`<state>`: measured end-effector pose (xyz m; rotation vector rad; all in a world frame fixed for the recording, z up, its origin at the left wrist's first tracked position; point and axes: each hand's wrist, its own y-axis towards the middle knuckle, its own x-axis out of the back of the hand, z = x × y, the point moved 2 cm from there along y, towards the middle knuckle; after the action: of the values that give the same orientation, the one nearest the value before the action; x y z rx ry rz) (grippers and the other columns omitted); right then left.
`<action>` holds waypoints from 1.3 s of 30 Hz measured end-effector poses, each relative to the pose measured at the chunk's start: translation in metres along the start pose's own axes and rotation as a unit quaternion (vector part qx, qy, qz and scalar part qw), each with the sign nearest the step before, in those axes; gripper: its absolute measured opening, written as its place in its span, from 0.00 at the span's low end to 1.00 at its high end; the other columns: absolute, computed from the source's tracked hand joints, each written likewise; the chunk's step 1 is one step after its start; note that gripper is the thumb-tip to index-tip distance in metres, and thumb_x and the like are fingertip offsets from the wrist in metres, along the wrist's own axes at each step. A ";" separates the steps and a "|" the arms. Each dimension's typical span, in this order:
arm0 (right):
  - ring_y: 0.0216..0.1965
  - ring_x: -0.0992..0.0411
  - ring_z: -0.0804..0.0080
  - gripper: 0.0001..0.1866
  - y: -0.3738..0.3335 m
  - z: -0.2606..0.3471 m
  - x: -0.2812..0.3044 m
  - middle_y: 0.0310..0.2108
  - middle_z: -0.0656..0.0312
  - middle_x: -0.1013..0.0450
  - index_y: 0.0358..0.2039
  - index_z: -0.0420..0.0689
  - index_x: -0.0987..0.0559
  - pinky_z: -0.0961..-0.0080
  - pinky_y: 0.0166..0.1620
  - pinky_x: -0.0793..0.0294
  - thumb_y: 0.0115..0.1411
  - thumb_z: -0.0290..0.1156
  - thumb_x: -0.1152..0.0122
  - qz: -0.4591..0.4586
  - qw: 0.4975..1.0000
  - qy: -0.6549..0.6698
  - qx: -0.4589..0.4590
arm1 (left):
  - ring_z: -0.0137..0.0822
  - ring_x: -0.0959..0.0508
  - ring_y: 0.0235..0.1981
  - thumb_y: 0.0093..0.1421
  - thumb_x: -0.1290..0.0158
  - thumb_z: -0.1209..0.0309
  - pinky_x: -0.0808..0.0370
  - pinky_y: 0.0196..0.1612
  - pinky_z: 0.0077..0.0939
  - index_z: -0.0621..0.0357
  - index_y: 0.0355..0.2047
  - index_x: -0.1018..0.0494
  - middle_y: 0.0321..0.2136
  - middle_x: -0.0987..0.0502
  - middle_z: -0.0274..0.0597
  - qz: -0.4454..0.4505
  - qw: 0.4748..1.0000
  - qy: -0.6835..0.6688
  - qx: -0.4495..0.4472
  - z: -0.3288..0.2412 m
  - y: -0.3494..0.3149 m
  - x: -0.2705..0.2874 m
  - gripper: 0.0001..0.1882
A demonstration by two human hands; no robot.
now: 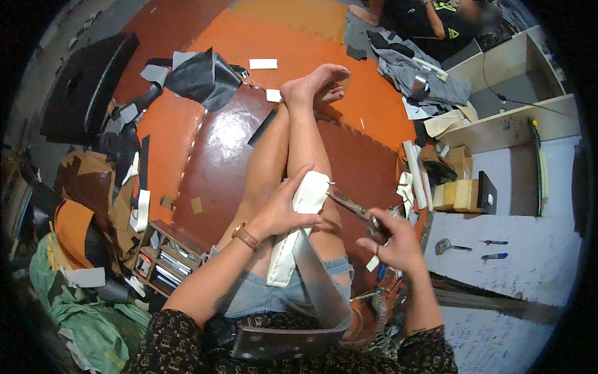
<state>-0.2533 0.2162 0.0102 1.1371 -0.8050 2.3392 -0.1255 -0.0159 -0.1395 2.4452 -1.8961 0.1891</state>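
A long white padded cover (282, 262) with stitched edges lies along my thighs. My left hand (289, 209) is closed around its upper part, thumb across the front. My right hand (395, 240) grips a pair of scissors (354, 207), fingers through the handles. The blade tips are beside the right edge of the cover's top end; I cannot tell if they touch it. A flat grey bar (321, 280) emerges from under the cover, runs toward my lap and bends left into a dark section (280, 343) with small holes.
Black and grey material scraps (208, 81) lie on the orange and brown floor sheets. At left are a black cushion (90, 87), green cloth (93, 324) and a small compartment box (165, 262). To the right, a white board (517, 249) carries pens. Another person (430, 25) sits far right.
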 end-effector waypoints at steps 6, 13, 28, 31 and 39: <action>0.45 0.24 0.52 0.35 0.044 0.032 0.074 0.39 0.57 0.25 0.57 0.50 0.24 0.56 0.46 0.24 0.48 0.37 0.19 0.018 0.931 -0.328 0.160 | 0.59 0.25 0.61 0.49 0.24 0.59 0.28 0.65 0.45 0.46 0.78 0.48 0.59 0.26 0.65 -0.003 1.000 0.012 -0.021 -0.016 0.003 -0.007 0.60; 0.48 0.24 0.56 0.31 0.087 0.056 0.083 0.43 0.58 0.22 0.55 0.48 0.21 0.61 0.49 0.24 0.48 0.32 0.23 0.065 0.838 -0.477 0.256 | 0.57 0.26 0.63 0.48 0.23 0.61 0.29 0.67 0.45 0.49 0.77 0.46 0.60 0.27 0.62 0.009 1.000 -0.003 -0.005 -0.007 0.007 -0.008 0.60; 0.47 0.25 0.60 0.23 0.123 0.094 0.077 0.39 0.60 0.22 0.51 0.43 0.20 0.62 0.51 0.26 0.56 0.34 0.29 0.121 0.806 -0.497 0.299 | 0.56 0.28 0.66 0.48 0.23 0.64 0.31 0.69 0.44 0.49 0.77 0.46 0.65 0.29 0.58 0.013 0.999 -0.050 0.006 -0.001 0.010 -0.002 0.59; 0.47 0.25 0.60 0.26 0.128 0.093 0.072 0.39 0.59 0.22 0.53 0.42 0.19 0.62 0.52 0.25 0.53 0.33 0.27 0.113 0.802 -0.492 0.319 | 0.56 0.30 0.67 0.48 0.23 0.63 0.32 0.70 0.44 0.47 0.77 0.46 0.65 0.30 0.60 0.011 0.999 -0.048 0.000 0.000 0.010 -0.003 0.60; 0.44 0.23 0.61 0.18 0.131 0.098 0.066 0.35 0.60 0.21 0.51 0.44 0.17 0.62 0.47 0.23 0.62 0.35 0.34 0.109 0.781 -0.513 0.338 | 0.57 0.29 0.66 0.48 0.23 0.64 0.32 0.70 0.44 0.45 0.77 0.45 0.63 0.28 0.60 0.009 0.999 -0.030 -0.017 0.002 0.012 -0.005 0.59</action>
<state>-0.3133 0.0615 0.0711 2.8898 -0.3408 2.0804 -0.1379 -0.0141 -0.1424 2.4393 -1.9300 0.0831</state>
